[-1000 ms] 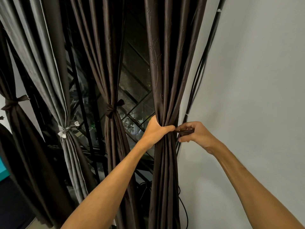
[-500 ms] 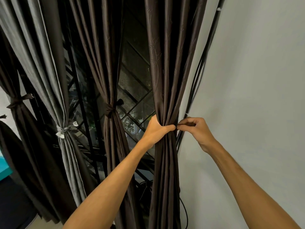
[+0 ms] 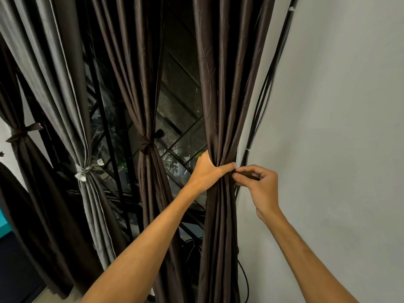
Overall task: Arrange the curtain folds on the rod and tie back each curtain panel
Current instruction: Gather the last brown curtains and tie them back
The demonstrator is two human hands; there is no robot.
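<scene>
Brown satin panel (image 3: 220, 106) hangs upright by the wall (image 3: 338, 127), bunched tight in my left hand (image 3: 207, 171). My right hand (image 3: 260, 184), at its 3 o'clock, thumbs almost touching, pinches a dark tie strip (image 3: 249, 175)

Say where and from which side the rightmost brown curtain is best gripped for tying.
Grip the brown panel at the waist, where the left hand bunches its folds. Come from the window side: wall and cables crowd its right edge, where the right hand pinches a dark strip.
</scene>
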